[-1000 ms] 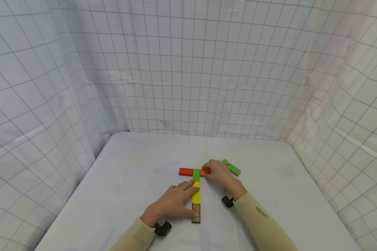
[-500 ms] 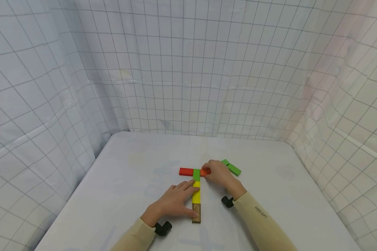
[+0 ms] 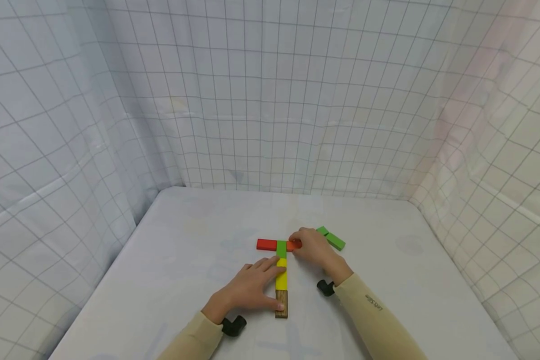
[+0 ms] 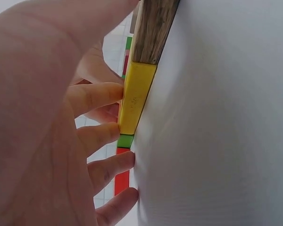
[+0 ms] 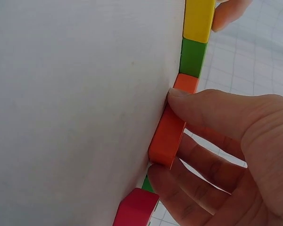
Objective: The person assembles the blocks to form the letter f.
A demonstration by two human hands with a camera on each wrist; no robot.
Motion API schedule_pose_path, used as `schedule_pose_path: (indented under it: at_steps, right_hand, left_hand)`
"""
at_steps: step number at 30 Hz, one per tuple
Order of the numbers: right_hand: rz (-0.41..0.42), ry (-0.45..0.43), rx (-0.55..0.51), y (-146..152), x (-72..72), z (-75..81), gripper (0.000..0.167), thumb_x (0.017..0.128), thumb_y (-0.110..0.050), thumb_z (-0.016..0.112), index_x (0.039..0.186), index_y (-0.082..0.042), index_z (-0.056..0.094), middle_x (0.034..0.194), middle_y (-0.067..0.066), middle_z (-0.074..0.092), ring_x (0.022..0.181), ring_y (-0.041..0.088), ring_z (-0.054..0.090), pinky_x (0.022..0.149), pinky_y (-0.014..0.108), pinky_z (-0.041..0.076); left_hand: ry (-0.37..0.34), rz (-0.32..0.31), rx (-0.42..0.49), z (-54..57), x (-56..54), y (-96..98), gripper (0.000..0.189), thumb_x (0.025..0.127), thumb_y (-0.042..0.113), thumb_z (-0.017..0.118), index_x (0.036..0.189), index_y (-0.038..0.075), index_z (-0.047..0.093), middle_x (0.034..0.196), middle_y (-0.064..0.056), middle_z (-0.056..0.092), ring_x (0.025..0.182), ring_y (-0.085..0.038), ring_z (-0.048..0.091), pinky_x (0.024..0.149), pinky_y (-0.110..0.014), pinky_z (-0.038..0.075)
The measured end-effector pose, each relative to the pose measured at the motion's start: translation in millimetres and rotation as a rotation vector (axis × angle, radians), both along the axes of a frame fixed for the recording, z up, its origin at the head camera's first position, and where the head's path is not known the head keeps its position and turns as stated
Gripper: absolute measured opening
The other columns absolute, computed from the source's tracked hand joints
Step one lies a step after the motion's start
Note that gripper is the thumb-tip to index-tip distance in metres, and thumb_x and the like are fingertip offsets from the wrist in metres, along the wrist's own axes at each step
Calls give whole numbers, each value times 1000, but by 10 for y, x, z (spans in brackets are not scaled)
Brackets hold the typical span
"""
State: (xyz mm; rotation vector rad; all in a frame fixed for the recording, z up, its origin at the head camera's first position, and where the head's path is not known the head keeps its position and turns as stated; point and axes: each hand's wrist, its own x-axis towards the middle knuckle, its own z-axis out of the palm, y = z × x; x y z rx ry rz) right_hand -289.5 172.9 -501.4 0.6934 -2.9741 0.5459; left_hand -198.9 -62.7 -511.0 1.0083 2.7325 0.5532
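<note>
Shows next to no shift vs. earlier frame. Pinches orange blk [image 5: 167,132] betw. thumb & fingers of R hand [image 3: 312,246], w/ end against green blk [image 3: 281,249]. Spreads L hand [image 3: 249,286] wide, w/ thumb on brown blk [image 3: 284,294], fingertips at yellow blk [image 3: 281,281]. Has red blk [image 3: 267,244] opp.

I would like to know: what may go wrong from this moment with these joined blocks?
First, the right hand pinches the orange block beside the joined green block; pushing too hard might shift that green one or the red block on its far side. Second, the left hand touches the yellow block, so a careless lift might drag it crooked. Third, loose green blocks lie close to the right hand and could get bumped.
</note>
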Motion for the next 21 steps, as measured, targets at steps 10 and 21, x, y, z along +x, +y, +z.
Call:
schedule_pose_path:
  at_steps: [10,21]
  right_hand:
    - [-8,-17,21,-10,-6,29,29,86,-18,79,114,-13,76,96,-2,67,81,15,55,76,32,50]
    - [-33,-11,1,105,162,203,33,86,-16,79,119,-13,74,110,2,68,91,18,63,81,35,53]
  left_hand:
    - [6,10,0,-4,-6,12,93,77,78,66,153,30,43,166,-1,22,148,-24,26,107,-60,32]
    - [-8,20,0,4,9,20,93,76,78,67,152,30,44,166,0,22,149,-25,26,107,-59,31]
